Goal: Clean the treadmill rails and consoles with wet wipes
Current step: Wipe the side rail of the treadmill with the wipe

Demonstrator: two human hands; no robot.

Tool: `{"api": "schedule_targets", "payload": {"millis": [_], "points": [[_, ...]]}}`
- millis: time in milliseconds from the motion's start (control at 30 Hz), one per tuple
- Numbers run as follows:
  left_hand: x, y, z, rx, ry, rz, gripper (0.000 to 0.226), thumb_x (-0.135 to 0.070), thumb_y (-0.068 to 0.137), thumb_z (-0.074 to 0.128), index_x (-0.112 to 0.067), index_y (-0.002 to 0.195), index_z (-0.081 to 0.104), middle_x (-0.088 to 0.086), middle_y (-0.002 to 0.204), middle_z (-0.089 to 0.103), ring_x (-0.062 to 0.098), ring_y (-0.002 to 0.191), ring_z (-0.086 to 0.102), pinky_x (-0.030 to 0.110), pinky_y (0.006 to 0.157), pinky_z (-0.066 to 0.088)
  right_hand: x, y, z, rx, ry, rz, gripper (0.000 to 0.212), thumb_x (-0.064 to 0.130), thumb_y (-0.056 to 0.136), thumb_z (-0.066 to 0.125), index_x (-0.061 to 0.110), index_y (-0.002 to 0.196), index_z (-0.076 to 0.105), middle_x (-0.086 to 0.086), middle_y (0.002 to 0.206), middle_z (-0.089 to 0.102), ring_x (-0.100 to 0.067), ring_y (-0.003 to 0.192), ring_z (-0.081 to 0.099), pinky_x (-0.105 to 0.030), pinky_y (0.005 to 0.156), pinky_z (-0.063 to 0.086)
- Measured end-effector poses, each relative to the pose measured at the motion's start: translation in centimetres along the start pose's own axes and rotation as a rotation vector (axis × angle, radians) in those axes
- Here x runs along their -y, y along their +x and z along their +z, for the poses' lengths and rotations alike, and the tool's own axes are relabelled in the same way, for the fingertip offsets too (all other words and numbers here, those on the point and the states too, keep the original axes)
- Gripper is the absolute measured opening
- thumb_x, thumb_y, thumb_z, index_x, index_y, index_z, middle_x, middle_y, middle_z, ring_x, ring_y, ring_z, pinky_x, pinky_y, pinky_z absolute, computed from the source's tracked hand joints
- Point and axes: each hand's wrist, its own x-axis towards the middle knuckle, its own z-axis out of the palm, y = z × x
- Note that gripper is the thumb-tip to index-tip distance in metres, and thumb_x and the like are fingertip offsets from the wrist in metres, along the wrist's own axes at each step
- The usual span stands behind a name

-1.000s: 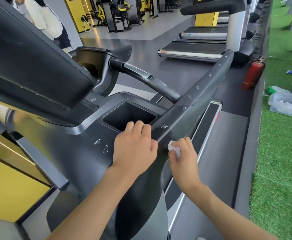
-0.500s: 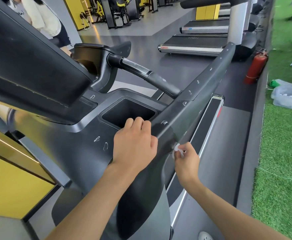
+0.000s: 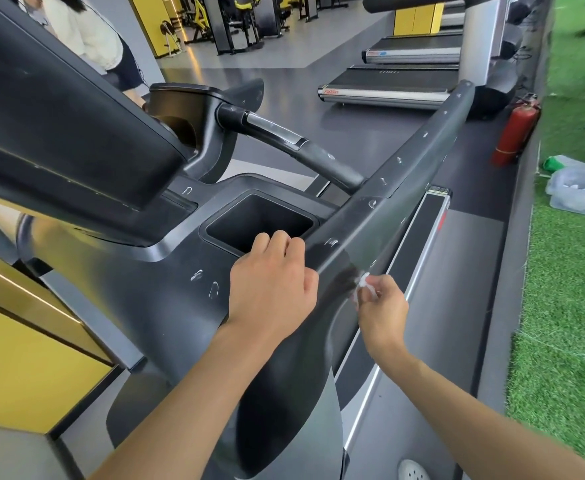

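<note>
Right hand (image 3: 382,306) drops to the outer face of the side rail (image 3: 422,161), pinching a balled wet wipe (image 3: 365,284) against it, left hand (image 3: 273,289) braced curled on the console (image 3: 180,271), grip unclear; an unfolded wipe would likely cover more.

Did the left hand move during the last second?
No. The left hand still rests with curled fingers at the near rim of the cup holder, beside the rail.

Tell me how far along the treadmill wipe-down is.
Early: the right hand pinches the crumpled white wet wipe against the outer face of the dark grey side rail; the left hand grips the dark grey console. Nothing looks finished: whitish marks dot the rail top and console.
</note>
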Motion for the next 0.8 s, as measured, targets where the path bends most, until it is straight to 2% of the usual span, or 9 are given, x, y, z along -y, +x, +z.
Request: {"api": "schedule_targets", "payload": {"millis": [100, 167, 267, 333, 433, 600, 733, 800], "points": [[0.0, 0.0, 0.0, -0.008, -0.009, 0.004, 0.030, -0.024, 0.079, 0.035, -0.013, 0.080, 0.063, -0.001, 0.075, 0.056, 0.020, 0.067, 0.045, 0.025, 0.044, 0.027, 0.6, -0.7, -0.3, 0.019, -0.018, -0.082, 0.017, 0.020, 0.096, 0.050, 0.032, 0.087, 0.058, -0.002, 0.094, 0.065, -0.022, 0.086, 0.065, -0.038, 0.077, 0.055], [0.0, 0.0, 0.0, -0.012, -0.008, 0.008, 0.030, -0.024, 0.079, 0.035, -0.013, 0.080, 0.063, -0.001, 0.075, 0.056, 0.020, 0.067, 0.045, 0.025, 0.045, 0.026, 1.1, -0.9, -0.4, -0.010, -0.028, -0.136, 0.023, 0.016, 0.096, 0.049, 0.033, 0.083, 0.056, 0.000, 0.097, 0.062, -0.019, 0.086, 0.062, -0.035, 0.077, 0.053], [0.0, 0.0, 0.0, -0.010, -0.004, 0.003, 0.031, -0.024, 0.079, 0.034, -0.014, 0.080, 0.063, -0.001, 0.075, 0.055, 0.020, 0.068, 0.045, 0.025, 0.046, 0.025, 1.8, -1.2, -0.7, -0.019, -0.088, -0.250, 0.021, 0.009, 0.096, 0.049, 0.023, 0.087, 0.061, 0.006, 0.096, 0.056, -0.005, 0.088, 0.055, -0.013, 0.075, 0.042], [0.0, 0.0, -0.1, -0.008, -0.006, 0.001, 0.031, -0.025, 0.079, 0.034, -0.014, 0.080, 0.064, -0.001, 0.075, 0.056, 0.020, 0.068, 0.046, 0.025, 0.046, 0.025, 2.2, -1.2, -0.9, -0.020, -0.086, -0.273, 0.018, 0.011, 0.096, 0.051, 0.018, 0.087, 0.064, 0.007, 0.094, 0.056, 0.003, 0.088, 0.053, -0.006, 0.070, 0.037], [0.0, -0.1, 0.0, -0.008, -0.010, 0.001, 0.032, -0.025, 0.079, 0.034, -0.014, 0.081, 0.064, -0.001, 0.076, 0.056, 0.020, 0.068, 0.046, 0.025, 0.046, 0.027, 2.8, -1.5, -0.9, -0.046, -0.054, -0.343, 0.019, 0.009, 0.097, 0.053, 0.019, 0.087, 0.065, 0.005, 0.091, 0.054, 0.003, 0.084, 0.053, -0.008, 0.069, 0.038], [0.0, -0.1, -0.1, -0.006, -0.011, 0.000, 0.032, -0.025, 0.079, 0.035, -0.014, 0.082, 0.065, -0.001, 0.076, 0.056, 0.020, 0.069, 0.047, 0.025, 0.047, 0.026, 4.3, -1.6, -1.0, -0.046, -0.042, -0.494, 0.018, 0.003, 0.095, 0.057, 0.011, 0.099, 0.072, 0.004, 0.090, 0.052, -0.002, 0.080, 0.053, -0.010, 0.070, 0.040], [0.0, -0.1, -0.1, -0.013, -0.016, -0.001, 0.031, -0.026, 0.080, 0.035, -0.014, 0.080, 0.063, -0.001, 0.075, 0.056, 0.019, 0.068, 0.045, 0.025, 0.046, 0.026, 5.2, -2.0, -1.1, -0.025, -0.125, -0.743, 0.021, -0.001, 0.091, 0.062, 0.009, 0.106, 0.073, 0.001, 0.091, 0.054, -0.005, 0.082, 0.052, -0.008, 0.069, 0.041], [0.0, -0.1, 0.0, -0.014, -0.021, 0.001, 0.030, -0.025, 0.080, 0.036, -0.014, 0.080, 0.063, -0.001, 0.075, 0.055, 0.019, 0.067, 0.045, 0.025, 0.046, 0.027, 5.6, -1.9, -1.3, -0.017, -0.136, -0.792, 0.023, -0.001, 0.091, 0.062, 0.010, 0.109, 0.073, 0.002, 0.092, 0.055, -0.005, 0.083, 0.052, -0.009, 0.070, 0.042]]}}
